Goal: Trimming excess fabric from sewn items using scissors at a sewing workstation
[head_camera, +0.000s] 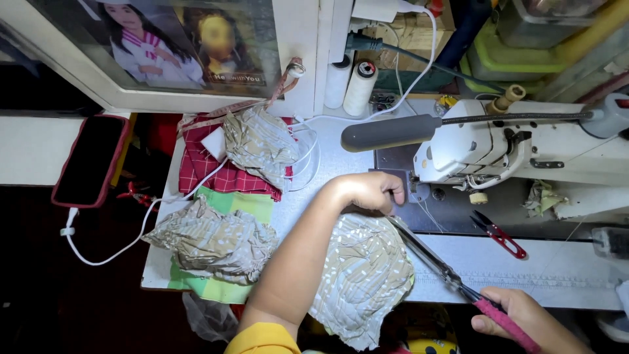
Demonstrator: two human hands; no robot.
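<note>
My left hand (368, 191) rests knuckles-up on a beige patterned fabric piece (363, 275), its fingers closed on the cloth's far edge next to the sewing machine's needle area (414, 187). My right hand (524, 318), at the table's near edge, grips the pink-wrapped handle of large scissors (432, 259). The long blades point up-left toward the cloth edge by my left hand. My left forearm crosses the fabric, with a yellow sleeve at the bottom.
A white sewing machine (524, 147) with a grey lamp arm (390, 132) stands at the right. Small red-handled snips (501, 236) lie on the machine bed. Beige fabric bundles (213, 239), red checked cloth (223, 170), thread cones (360, 85), a phone (92, 160) on a white cable sit left.
</note>
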